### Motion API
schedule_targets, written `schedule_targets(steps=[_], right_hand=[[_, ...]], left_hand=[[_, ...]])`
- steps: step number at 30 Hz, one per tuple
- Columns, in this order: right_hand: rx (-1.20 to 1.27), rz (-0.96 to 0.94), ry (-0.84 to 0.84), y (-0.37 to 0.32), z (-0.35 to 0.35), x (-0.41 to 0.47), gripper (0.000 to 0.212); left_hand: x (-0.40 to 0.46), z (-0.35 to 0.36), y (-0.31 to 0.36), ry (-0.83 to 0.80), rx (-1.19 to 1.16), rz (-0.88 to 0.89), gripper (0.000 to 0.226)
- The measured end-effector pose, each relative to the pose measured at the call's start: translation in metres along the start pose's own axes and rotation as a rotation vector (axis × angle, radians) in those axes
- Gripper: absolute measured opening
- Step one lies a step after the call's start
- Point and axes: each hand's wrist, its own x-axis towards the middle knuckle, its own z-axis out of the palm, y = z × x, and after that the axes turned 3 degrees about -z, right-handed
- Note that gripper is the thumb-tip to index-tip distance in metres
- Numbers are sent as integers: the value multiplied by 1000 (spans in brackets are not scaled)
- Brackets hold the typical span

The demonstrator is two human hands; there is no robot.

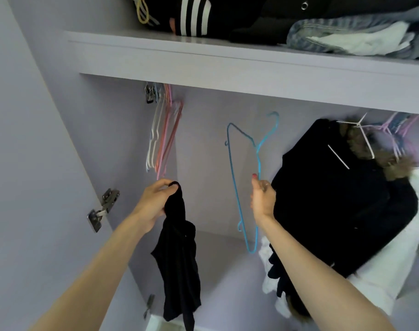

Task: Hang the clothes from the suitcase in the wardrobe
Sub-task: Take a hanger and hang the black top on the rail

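Lilac wardrobe (122,144), rail hidden under its shelf (203,65) — left hand (153,201) grips a black garment (177,266), hem cut off; right hand (263,199) pinches a blue hanger (234,187).

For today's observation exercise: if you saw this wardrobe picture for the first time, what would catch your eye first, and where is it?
First, the two hands raised mid-frame: the left hand grips a limp black garment that dangles down, and the right hand holds an empty blue hanger. To the right hangs a bulky black coat with a fur-trimmed hood. Above, a shelf carries piled clothes.
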Motion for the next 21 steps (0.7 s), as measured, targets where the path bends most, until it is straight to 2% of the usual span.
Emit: schedule_targets(steps=[1, 3, 5, 7, 9, 11, 12, 16, 18, 21], right_hand=[[38, 3, 13, 3, -8, -2, 44], [125, 42, -31, 1, -21, -1, 41], [104, 123, -62, 2, -31, 9, 44], [-25, 226, -36, 6, -38, 21, 60], [-269, 266, -9, 12, -46, 24, 70], [-460, 220, -17, 21, -53, 20, 73], [-473, 178, -35, 25, -54, 20, 70], [-147, 106, -205, 26, -48, 20, 48], [-51, 102, -159, 21, -45, 17, 50], [-43, 127, -61, 16, -47, 15, 60]], left_hand=[[-2, 4, 0, -2, 12, -1, 9], [-5, 12, 2, 7, 31, -3, 8], [-8, 20, 2, 14, 29, -5, 11], [-12, 24, 3, 17, 4, -11, 15], [-14, 25, 4, 23, -44, -31, 18], [-15, 23, 4, 11, -128, -71, 21], [-16, 22, 3, -5, -183, -90, 23], [-18, 23, 0, -81, -310, -145, 19], [-20, 25, -1, -112, -301, -129, 19], [-22, 28, 0, -154, -205, -89, 23]])
